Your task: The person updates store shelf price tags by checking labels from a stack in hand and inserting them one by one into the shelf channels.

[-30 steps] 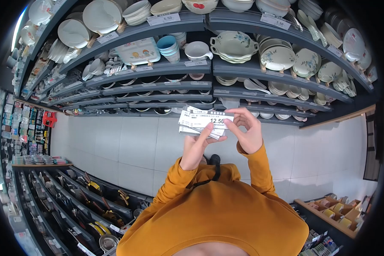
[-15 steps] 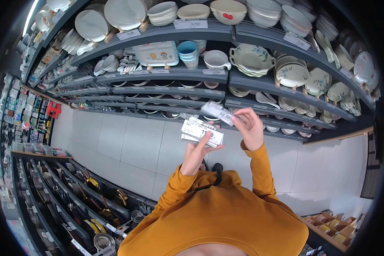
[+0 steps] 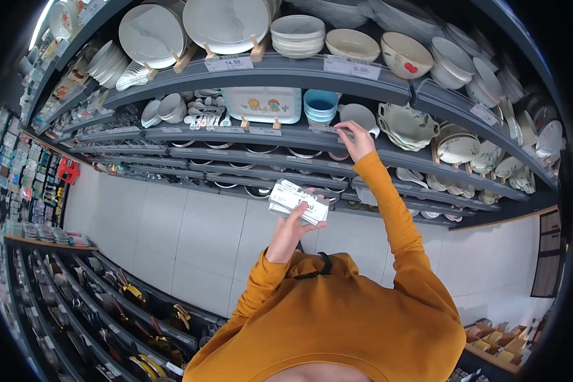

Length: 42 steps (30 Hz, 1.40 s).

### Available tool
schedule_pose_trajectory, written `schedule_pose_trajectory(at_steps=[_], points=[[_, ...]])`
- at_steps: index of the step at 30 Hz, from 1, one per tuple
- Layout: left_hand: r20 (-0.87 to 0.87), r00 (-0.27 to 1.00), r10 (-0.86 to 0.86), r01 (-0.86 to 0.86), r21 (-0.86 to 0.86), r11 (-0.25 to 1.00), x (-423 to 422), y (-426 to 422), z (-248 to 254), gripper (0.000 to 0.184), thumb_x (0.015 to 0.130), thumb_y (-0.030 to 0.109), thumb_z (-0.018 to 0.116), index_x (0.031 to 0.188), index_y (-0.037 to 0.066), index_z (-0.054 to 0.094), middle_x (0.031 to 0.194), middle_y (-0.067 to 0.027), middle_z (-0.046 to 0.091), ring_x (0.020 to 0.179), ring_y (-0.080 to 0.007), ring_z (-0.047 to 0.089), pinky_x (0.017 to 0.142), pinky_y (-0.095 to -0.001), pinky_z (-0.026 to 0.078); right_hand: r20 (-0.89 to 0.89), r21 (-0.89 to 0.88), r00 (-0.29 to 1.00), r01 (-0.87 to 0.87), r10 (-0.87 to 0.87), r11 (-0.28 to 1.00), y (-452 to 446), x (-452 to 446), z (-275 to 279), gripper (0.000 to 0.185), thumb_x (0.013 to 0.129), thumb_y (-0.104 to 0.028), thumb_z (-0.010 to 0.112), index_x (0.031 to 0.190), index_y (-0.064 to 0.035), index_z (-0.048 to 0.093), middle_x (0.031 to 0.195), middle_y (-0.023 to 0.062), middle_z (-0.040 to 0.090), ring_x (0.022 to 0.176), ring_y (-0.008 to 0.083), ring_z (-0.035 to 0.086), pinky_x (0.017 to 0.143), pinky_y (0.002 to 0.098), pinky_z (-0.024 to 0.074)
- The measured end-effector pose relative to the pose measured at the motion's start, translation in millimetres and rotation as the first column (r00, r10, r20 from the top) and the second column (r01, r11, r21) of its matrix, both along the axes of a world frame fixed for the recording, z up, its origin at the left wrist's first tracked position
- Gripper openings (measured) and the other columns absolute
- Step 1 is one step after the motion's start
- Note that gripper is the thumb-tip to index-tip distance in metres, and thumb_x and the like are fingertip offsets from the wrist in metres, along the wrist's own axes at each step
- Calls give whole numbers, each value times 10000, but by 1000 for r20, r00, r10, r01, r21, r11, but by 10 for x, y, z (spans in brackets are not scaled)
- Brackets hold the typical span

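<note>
My left hand (image 3: 288, 232) holds a fanned stack of white price labels (image 3: 297, 201) in front of my chest, its thumb pressed on the top one. My right hand (image 3: 356, 139) is stretched out to the second shelf's front edge. Its fingers pinch a thin label (image 3: 328, 129), seen nearly edge-on, against or just at that edge. Directly behind the label stand a stack of blue cups (image 3: 320, 106) and a white handled bowl (image 3: 358, 116), which my fingers partly cover.
White plates (image 3: 228, 24) and bowls (image 3: 297, 36) line the top shelf. A cartoon tray (image 3: 263, 104) and leaf-patterned dishes (image 3: 406, 126) stand on the second shelf. Pans and utensils fill the rack (image 3: 118, 299) at the lower left. A divided wooden box (image 3: 493, 347) is at the lower right.
My right hand has taken the top label off the stack and moved it forward to the shelf edge. My left hand has stayed near my chest with the other labels. The shelves appear closer.
</note>
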<state>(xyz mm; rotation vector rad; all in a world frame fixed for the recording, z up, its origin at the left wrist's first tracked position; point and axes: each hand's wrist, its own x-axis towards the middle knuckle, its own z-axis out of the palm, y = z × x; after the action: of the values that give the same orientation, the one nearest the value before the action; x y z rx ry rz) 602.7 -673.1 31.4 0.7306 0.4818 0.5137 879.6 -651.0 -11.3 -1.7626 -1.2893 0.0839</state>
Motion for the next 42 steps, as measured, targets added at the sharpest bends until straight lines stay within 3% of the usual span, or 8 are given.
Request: schedule_pose_trajectory(at_steps=[11, 14, 21, 29, 33, 36, 38, 42], points=[[-59, 995, -75, 75, -10, 997, -182, 1002, -139, 402, 970, 207, 475, 1326, 31, 415, 1233, -134, 561, 1173, -267, 556, 835, -409, 557, -89, -205, 996, -33, 15, 978, 317, 33, -285, 158, 908, -202, 605, 1002, -88, 661, 939, 102, 683, 861, 287, 649, 765, 347, 500], [-36, 994, -105, 104, -32, 994, -169, 1131, -177, 394, 970, 196, 488, 1317, 24, 417, 1225, -140, 565, 1154, -253, 564, 848, -434, 559, 64, -262, 997, -33, 51, 965, 311, 21, -349, 169, 907, -205, 600, 1014, -90, 664, 975, 83, 665, 884, 286, 637, 773, 350, 501], [-7, 982, -186, 186, -47, 982, -80, 1257, -156, 390, 973, 207, 496, 1313, 24, 435, 1230, -135, 565, 1144, -243, 567, 850, -429, 558, 411, -84, 901, 188, -138, 978, 160, -212, -260, 218, 867, -165, 632, 1064, -75, 656, 1026, 66, 634, 954, 264, 611, 814, 366, 499], [-6, 956, -293, 292, -59, 955, -24, 1329, -169, 412, 971, 211, 488, 1334, 31, 413, 1272, -142, 539, 1176, -250, 548, 860, -420, 552, 428, -158, 893, 224, -137, 962, -42, -199, -264, 322, 847, -173, 657, 1145, -63, 608, 1100, 89, 626, 1031, 288, 581, 907, 378, 467], [33, 957, -288, 288, -9, 958, -43, 1326, 15, 428, 981, 203, 461, 1363, 29, 376, 1300, -157, 521, 1209, -271, 527, 883, -421, 541, 460, 8, 870, 197, -179, 980, -5, -434, 58, 341, 843, -163, 665, 1162, -60, 605, 1097, 98, 632, 1010, 297, 588, 894, 372, 474], [96, 971, -220, 216, 53, 975, -92, 1245, 96, 421, 993, 150, 450, 1375, -3, 361, 1303, -172, 515, 1183, -257, 541, 887, -447, 546, -51, -6, 986, 156, -156, 988, -92, -947, 384, 219, 890, -116, 612, 1084, -19, 641, 977, 113, 657, 863, 218, 645, 762, 312, 505], [107, 983, -146, 139, 72, 988, -116, 1157, 149, 421, 986, 131, 469, 1364, -20, 362, 1288, -185, 521, 1133, -258, 576, 835, -419, 581, -358, 102, 933, 80, -39, 992, -170, -1319, 557, 176, 916, -84, 561, 1036, 3, 656, 914, 109, 654, 788, 155, 635, 707, 267, 493], [122, 990, -65, 48, 141, 989, -253, 897, 275, 391, 977, 113, 491, 1326, -38, 403, 1259, -184, 540, 1056, -237, 616, 796, -386, 604, -483, 171, 875, 64, 28, 983, -405, -1814, 727, 201, 856, -62, 646, 1046, 4, 652, 858, 49, 607, 749, 111, 602, 690, 244, 480]])
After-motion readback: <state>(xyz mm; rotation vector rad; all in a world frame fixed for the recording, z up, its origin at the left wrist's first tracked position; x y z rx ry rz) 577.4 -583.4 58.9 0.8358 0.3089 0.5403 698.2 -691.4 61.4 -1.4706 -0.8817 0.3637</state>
